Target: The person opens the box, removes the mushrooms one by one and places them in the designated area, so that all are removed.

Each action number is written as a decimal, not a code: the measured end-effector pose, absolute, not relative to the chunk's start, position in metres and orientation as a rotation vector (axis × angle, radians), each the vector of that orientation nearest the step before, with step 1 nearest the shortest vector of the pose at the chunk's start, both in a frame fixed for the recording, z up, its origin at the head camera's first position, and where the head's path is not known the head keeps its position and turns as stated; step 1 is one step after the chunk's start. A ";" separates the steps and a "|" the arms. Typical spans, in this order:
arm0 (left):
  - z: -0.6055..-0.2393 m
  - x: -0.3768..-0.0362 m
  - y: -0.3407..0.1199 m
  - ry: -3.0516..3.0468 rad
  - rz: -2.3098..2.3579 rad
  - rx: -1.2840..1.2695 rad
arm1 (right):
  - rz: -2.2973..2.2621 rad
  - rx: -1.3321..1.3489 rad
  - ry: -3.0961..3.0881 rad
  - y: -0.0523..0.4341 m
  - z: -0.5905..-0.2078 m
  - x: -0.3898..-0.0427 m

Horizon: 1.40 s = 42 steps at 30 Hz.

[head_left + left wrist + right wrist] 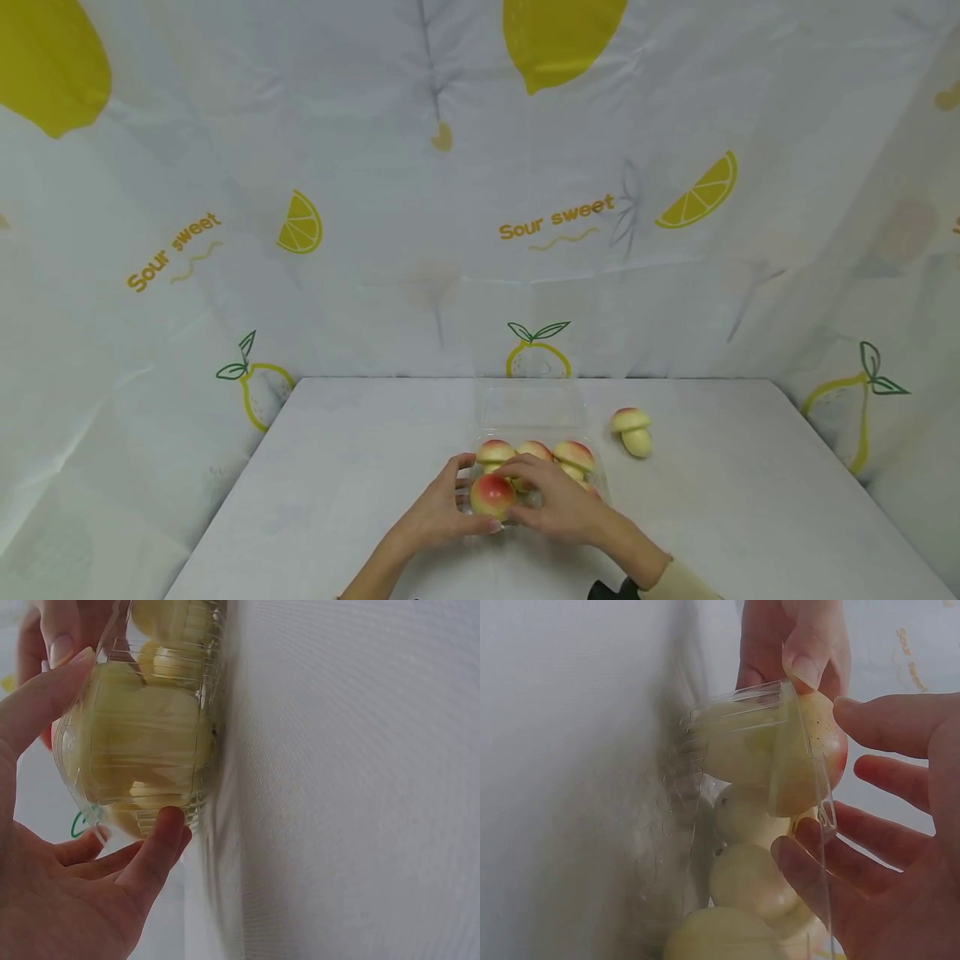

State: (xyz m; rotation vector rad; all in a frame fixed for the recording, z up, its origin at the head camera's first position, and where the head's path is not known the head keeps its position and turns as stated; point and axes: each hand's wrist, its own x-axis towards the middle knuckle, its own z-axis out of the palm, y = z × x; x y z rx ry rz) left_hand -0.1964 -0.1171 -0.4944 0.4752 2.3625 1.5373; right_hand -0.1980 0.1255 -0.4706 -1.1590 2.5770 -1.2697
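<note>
Right now both hands meet at the near corner of a clear plastic clamshell box (534, 417) sitting on the white table (337, 467), lid flipped up toward the back. Left hand (438, 512) curls its thumb and fingers around a red-and-yellow toy mushroom (492, 495) at the box's front left pocket; left wrist view shows its thumb and a fingertip pressed on the ribbed box wall (150, 750). Right hand (558, 504) has fingers loosely bent, tips touching the same mushroom's cap from the right side; right wrist view shows the fingers (900, 727) spread around the cap and the box rim, not closed tight. Three more mushrooms (534, 452) stand in a row in the box behind the held one; further pale stems show through the wall in the wrist views. One loose mushroom (632, 431) lies on its side on the table, right of the box, apart from it. Lemon-print backdrop cloth (555, 217) hangs behind and at both sides.
</note>
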 end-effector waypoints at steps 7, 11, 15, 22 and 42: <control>-0.495 -0.197 -0.117 2.346 1.551 0.482 | -1.263 -1.162 2.528 0.124 -0.471 -0.199; -0.494 -0.196 -0.117 2.351 1.545 0.481 | -1.226 -1.185 2.522 0.124 -0.471 -0.201; -0.494 -0.196 -0.117 2.361 1.532 0.479 | -1.208 -1.197 2.522 0.123 -0.471 -0.202; -0.497 -0.198 -0.116 2.371 1.520 0.461 | -1.184 -1.226 2.530 0.123 -0.471 -0.203; -0.495 -0.196 -0.117 2.371 1.529 0.494 | -1.166 -1.155 2.664 0.127 -0.471 -0.200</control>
